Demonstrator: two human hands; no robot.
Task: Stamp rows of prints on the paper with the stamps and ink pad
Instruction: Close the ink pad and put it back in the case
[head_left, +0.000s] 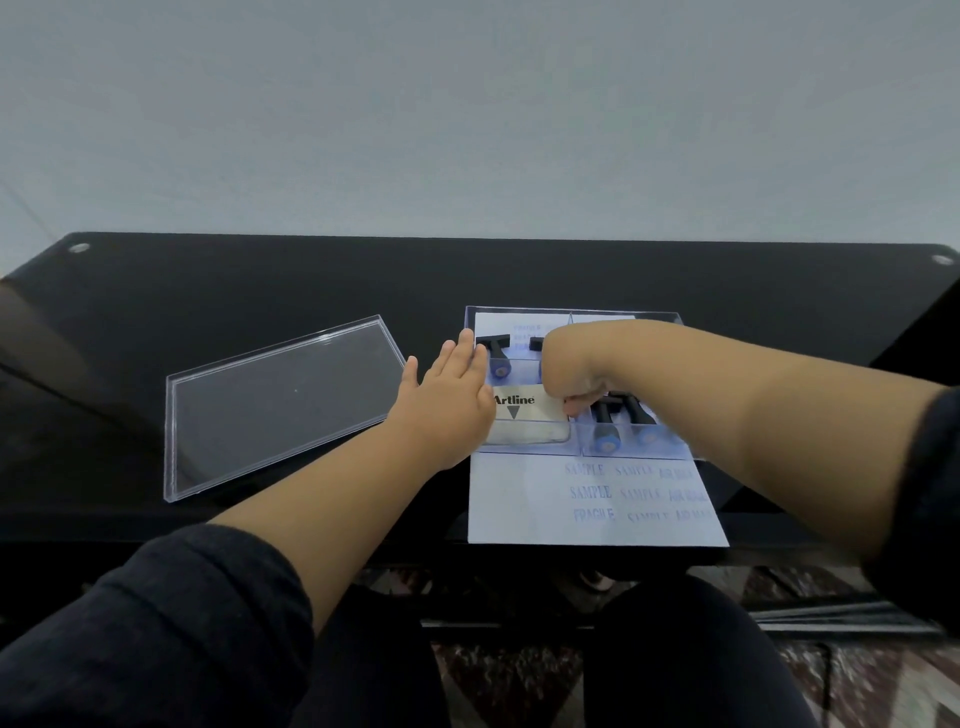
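Observation:
A clear compartment box (670, 317) stands on the far part of the white paper (519, 509), which carries rows of faint blue SAMPLE, AIR MAIL and FRAGILE prints. The Artline ink pad (524, 421) lies in the box's near-left compartment. Black-handled stamps with blue ends lie in the far-left compartment (496, 353) and the near-right one (605, 426). My left hand (452, 395) lies flat against the box's left side, fingers straight. My right hand (571, 379) reaches in from the right, wrist bent down, fingertips pinched at the ink pad's right edge beside the stamps.
The box's clear lid (275, 405) lies on the black glass table (260, 280) to the left of my left hand. The paper's near edge overhangs the table's front edge. A plain wall rises behind the table.

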